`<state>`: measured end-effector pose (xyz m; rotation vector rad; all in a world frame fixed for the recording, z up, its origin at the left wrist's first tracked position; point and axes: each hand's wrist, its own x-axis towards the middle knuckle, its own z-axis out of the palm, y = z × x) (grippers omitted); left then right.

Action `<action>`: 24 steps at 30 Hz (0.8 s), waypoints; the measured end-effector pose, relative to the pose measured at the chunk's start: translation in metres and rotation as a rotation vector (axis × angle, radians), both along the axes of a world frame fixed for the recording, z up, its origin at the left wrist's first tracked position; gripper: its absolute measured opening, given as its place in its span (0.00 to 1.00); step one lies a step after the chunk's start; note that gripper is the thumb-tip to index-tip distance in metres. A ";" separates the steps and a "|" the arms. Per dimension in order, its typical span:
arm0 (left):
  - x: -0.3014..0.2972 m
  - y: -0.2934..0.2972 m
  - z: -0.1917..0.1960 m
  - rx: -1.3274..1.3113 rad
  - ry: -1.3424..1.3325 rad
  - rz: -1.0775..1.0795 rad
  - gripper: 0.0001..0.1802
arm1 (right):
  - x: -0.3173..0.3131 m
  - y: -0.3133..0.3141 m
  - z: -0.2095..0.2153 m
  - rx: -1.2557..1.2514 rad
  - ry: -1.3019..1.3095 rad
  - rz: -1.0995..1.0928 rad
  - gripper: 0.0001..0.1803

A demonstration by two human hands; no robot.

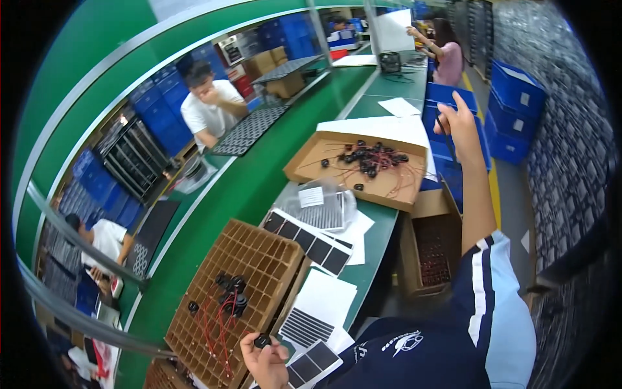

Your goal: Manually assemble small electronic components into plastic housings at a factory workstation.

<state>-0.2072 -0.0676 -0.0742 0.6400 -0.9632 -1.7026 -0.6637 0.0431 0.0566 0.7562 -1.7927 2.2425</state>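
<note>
Left hand (264, 362) grip pinched on small black round buzzer (262, 340), just below brown cardboard grid tray (249, 259). Light, rigid; hold by rim. Right hand (461, 123) raised beyond tray, grip around thin dark rod (444, 135).

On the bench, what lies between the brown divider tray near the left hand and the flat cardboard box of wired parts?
Head view: between the divider tray and the cardboard box lie a clear plastic bag and white sheets with black squares.
</note>
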 end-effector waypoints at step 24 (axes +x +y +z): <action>0.018 0.001 0.002 -0.038 -0.127 -0.156 0.16 | 0.276 -0.083 -0.105 0.534 0.320 1.402 0.01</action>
